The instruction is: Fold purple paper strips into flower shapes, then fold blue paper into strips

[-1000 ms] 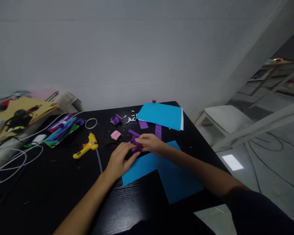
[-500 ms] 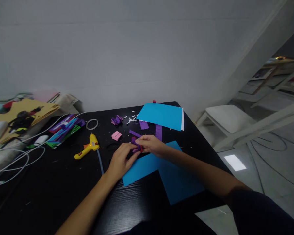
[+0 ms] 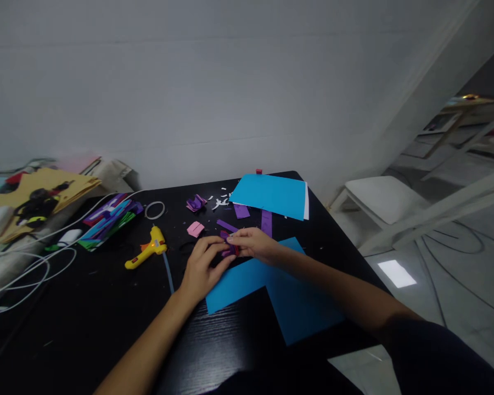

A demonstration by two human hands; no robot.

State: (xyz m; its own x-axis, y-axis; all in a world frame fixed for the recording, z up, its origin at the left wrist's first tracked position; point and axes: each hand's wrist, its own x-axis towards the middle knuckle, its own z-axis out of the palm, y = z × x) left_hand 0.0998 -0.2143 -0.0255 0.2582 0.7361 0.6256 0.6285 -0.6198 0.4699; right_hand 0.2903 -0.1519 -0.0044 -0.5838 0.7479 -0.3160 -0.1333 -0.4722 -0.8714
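Between my two hands is a small purple and red folded paper piece (image 3: pixel 229 249), partly covered by fingers. My left hand (image 3: pixel 203 266) pinches its left side, and my right hand (image 3: pixel 255 243) has thumb and fingers closed on its right side. Under my right forearm lie blue sheets (image 3: pixel 239 282) on the black table. Just beyond my hands are purple paper strips (image 3: pixel 267 222), a pink folded paper (image 3: pixel 195 229) and another purple folded piece (image 3: pixel 196 203).
A yellow glue gun (image 3: pixel 150 249) lies left of my hands, near a clear ring (image 3: pixel 155 209). Coloured papers (image 3: pixel 111 219) and white cables (image 3: pixel 45 263) are farther left. Blue sheets (image 3: pixel 271 193) lie at the back; a white chair (image 3: pixel 385 197) stands right.
The fingers of my left hand have shifted slightly over the folded piece. My right hand stays almost in place.
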